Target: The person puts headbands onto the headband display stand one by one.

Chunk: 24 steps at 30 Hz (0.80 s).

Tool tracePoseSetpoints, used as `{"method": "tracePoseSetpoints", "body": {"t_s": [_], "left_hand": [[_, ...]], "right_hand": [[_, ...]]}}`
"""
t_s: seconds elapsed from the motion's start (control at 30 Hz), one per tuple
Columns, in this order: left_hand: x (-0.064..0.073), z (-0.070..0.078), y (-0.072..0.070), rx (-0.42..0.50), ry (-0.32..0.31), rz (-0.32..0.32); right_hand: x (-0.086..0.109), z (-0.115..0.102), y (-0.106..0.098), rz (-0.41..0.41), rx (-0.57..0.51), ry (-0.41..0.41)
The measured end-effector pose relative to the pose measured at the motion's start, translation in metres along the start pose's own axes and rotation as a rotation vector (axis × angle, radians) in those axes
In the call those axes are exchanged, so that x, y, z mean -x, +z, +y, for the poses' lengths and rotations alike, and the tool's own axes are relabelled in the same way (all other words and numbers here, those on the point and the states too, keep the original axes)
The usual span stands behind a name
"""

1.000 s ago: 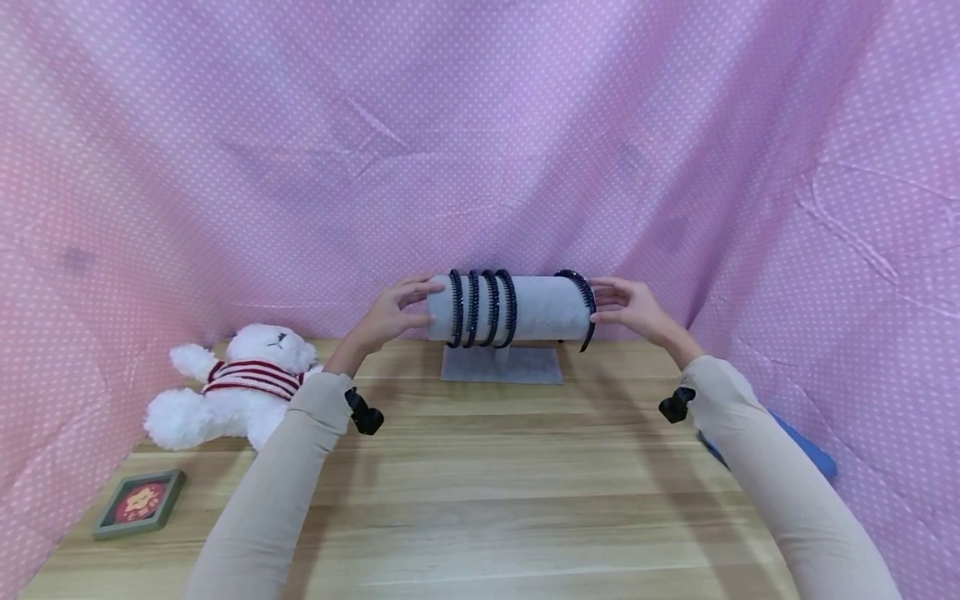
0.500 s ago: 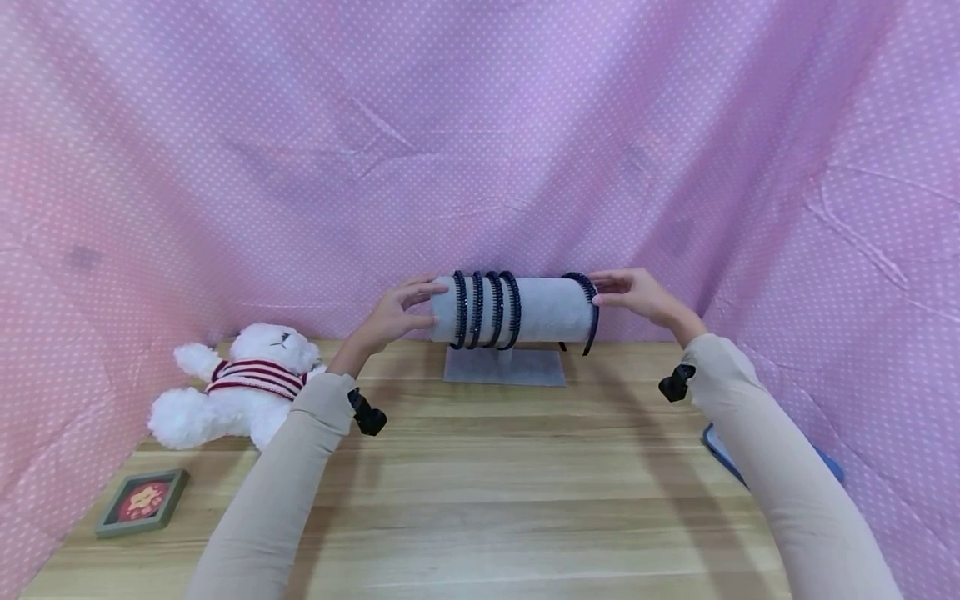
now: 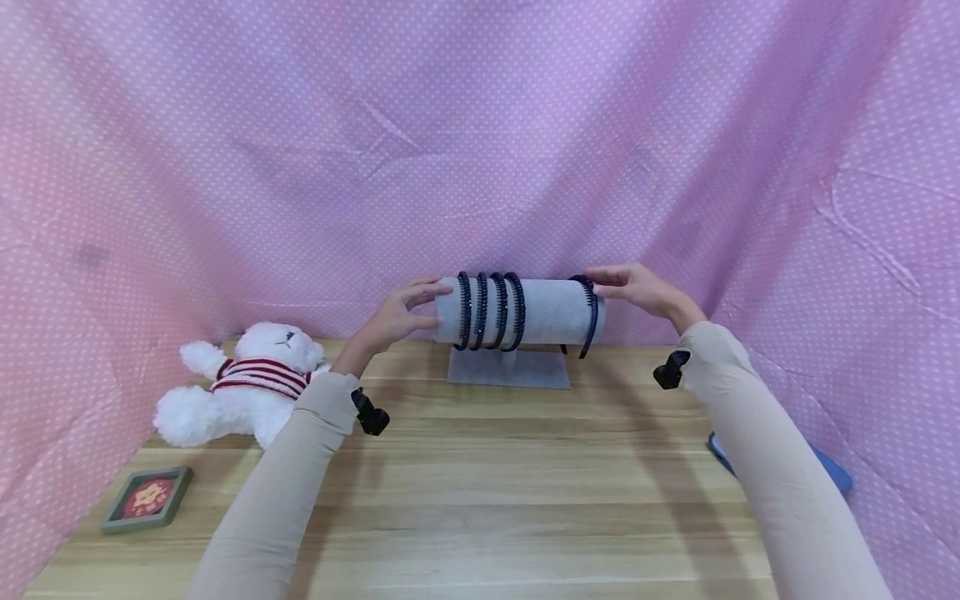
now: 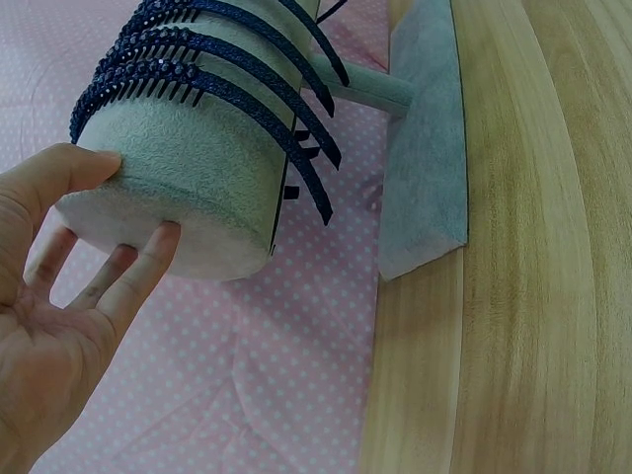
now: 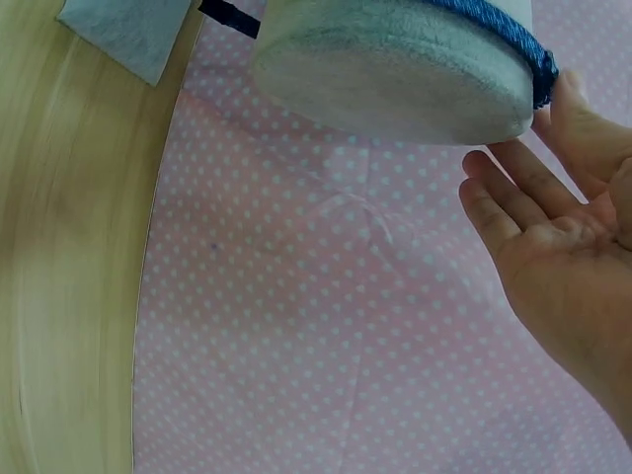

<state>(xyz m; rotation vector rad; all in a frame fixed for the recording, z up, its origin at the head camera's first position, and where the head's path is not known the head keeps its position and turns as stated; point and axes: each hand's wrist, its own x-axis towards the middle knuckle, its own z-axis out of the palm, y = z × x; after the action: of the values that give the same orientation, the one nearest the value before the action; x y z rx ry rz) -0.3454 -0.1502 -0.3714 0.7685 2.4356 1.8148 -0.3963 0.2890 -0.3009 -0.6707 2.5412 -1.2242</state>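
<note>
A grey velvety display roll (image 3: 551, 310) stands on a flat base (image 3: 540, 375) at the table's back. Several dark beaded headbands (image 3: 520, 312) with comb teeth hang over its left part. Another headband (image 3: 594, 321) sits near the right end, where my right hand (image 3: 647, 290) pinches its top between thumb and fingers. In the right wrist view, the thumb tip lies at the beaded band (image 5: 509, 30) and the other fingers reach behind the roll. My left hand (image 3: 393, 318) touches the left end with spread, mostly straight fingers; its thumb rests by the rim in the left wrist view.
On the left lies a white teddy bear (image 3: 255, 383) in a striped sweater, with a small green-framed picture (image 3: 147, 500) in front. A blue-edged flat object (image 3: 831, 471) is partly hidden by the right sleeve. Pink dotted cloth (image 3: 480, 150) hangs behind the wooden table (image 3: 480, 492).
My right hand has brought the right headband slightly inward from the roll's end, to the left along the roll. The left hand stays at the left end. The head view has shifted slightly.
</note>
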Motion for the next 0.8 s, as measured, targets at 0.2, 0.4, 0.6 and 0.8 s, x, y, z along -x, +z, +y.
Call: {"method": "tracePoseSetpoints", "body": {"t_s": [0.2,0.4,0.6,0.8], "left_hand": [[0.001,-0.001,0.001,-0.010,-0.020,0.003],[0.002,0.000,0.002,0.002,-0.020,0.002],[0.002,0.002,0.001,-0.001,-0.020,0.007],[0.002,0.001,0.001,0.008,-0.011,0.006]], "right_hand": [[-0.002,0.001,0.007,0.020,-0.019,-0.001],[-0.003,-0.002,0.018,0.063,0.016,-0.050],[-0.003,-0.004,0.029,0.120,0.041,-0.099],[-0.001,-0.005,0.037,0.165,0.066,-0.144]]}}
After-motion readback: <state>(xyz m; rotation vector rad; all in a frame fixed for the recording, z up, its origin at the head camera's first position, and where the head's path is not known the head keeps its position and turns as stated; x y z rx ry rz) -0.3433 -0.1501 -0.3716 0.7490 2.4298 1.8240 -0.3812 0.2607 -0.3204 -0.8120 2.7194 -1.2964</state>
